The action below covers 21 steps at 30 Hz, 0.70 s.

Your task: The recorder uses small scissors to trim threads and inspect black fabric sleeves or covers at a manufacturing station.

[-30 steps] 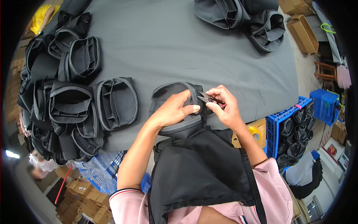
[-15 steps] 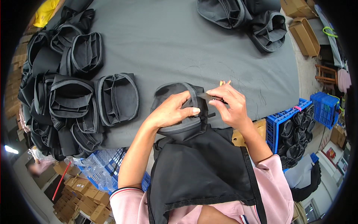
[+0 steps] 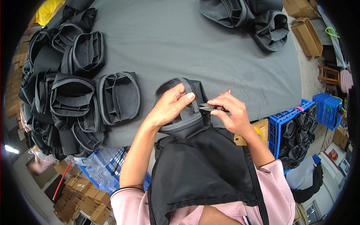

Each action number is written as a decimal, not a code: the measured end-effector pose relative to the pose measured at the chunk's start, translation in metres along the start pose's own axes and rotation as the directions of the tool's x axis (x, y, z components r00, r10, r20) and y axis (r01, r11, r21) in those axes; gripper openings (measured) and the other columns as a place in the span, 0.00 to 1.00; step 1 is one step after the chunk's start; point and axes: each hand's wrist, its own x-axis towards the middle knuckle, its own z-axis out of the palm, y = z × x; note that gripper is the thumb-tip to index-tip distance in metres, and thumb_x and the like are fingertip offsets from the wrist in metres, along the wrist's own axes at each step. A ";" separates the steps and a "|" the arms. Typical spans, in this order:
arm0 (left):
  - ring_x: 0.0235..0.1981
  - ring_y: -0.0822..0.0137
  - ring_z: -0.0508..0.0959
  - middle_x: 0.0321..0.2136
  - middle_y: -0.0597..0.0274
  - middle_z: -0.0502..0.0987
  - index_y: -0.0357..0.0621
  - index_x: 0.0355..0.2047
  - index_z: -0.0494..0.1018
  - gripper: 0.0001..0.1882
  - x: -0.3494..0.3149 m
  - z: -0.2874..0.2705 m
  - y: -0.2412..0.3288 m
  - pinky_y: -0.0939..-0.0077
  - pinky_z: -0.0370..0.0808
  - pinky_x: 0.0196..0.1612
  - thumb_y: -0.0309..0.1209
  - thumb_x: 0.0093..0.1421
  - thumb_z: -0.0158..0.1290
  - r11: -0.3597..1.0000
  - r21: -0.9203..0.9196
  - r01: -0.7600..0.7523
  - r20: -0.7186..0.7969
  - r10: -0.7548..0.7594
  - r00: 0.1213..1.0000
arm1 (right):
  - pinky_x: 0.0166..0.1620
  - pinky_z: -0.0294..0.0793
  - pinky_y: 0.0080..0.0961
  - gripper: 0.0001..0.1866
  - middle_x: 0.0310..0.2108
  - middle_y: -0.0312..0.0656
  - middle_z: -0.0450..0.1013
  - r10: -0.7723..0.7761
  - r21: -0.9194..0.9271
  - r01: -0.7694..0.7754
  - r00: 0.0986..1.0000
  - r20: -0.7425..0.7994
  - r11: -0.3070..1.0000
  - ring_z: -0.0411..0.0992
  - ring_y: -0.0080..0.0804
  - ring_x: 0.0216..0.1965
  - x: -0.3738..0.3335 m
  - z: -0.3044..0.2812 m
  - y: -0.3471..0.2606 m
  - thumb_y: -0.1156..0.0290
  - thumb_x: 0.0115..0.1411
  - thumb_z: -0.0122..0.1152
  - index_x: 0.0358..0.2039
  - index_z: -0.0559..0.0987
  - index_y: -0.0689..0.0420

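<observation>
At the table's near edge, a black fabric pouch (image 3: 184, 126) with a grey-bound rim sits partly against my black apron (image 3: 204, 168). My left hand (image 3: 168, 108) is closed on its rim, fingers inside and thumb lying along the binding. To the right of the rim, my right hand (image 3: 233, 114) grips a small pair of thread snips (image 3: 206, 107). Their pointed metal blades are slightly apart and reach to the binding on the pouch's right side; whether the tips touch it I cannot tell. My right fingers hide most of the snips' handle.
Similar black pouches (image 3: 73, 95) are piled along the table's left side, and a few (image 3: 270, 32) lie at the far right. Loose threads lie on the grey table cover (image 3: 232, 71). A blue crate (image 3: 275, 131) of black pouches stands beside my right arm.
The snips have turned and dropped slightly, and their blades now show more clearly. My left thumb has moved up along the rim, and the pouch has shifted a little.
</observation>
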 end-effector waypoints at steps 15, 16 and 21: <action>0.33 0.81 0.67 0.32 0.70 0.72 0.37 0.38 0.68 0.11 0.005 -0.004 0.006 0.83 0.67 0.38 0.33 0.62 0.47 0.999 0.050 0.009 -0.003 -0.008 1.000 | 0.27 0.67 0.27 0.11 0.24 0.37 0.72 -0.213 -0.214 0.201 0.976 -0.037 0.956 0.70 0.34 0.23 0.011 -0.008 -0.014 0.77 0.42 0.64 0.31 0.77 0.56; 0.33 0.81 0.67 0.32 0.71 0.71 0.37 0.38 0.69 0.12 0.005 -0.003 0.007 0.82 0.68 0.37 0.34 0.62 0.48 1.000 -0.029 0.010 -0.004 -0.010 1.000 | 0.28 0.67 0.27 0.11 0.24 0.38 0.72 -0.218 -0.227 0.205 0.975 -0.032 0.952 0.70 0.34 0.23 0.016 -0.008 -0.015 0.78 0.42 0.63 0.30 0.78 0.57; 0.45 0.74 0.70 0.44 0.64 0.72 0.38 0.49 0.66 0.20 -0.034 0.008 0.030 0.76 0.67 0.49 0.36 0.61 0.50 0.913 -0.405 -0.059 0.153 0.131 0.980 | 0.30 0.70 0.27 0.13 0.23 0.38 0.73 -0.337 -0.186 0.313 0.935 -0.112 0.931 0.70 0.32 0.21 0.017 -0.029 -0.062 0.77 0.40 0.66 0.30 0.79 0.56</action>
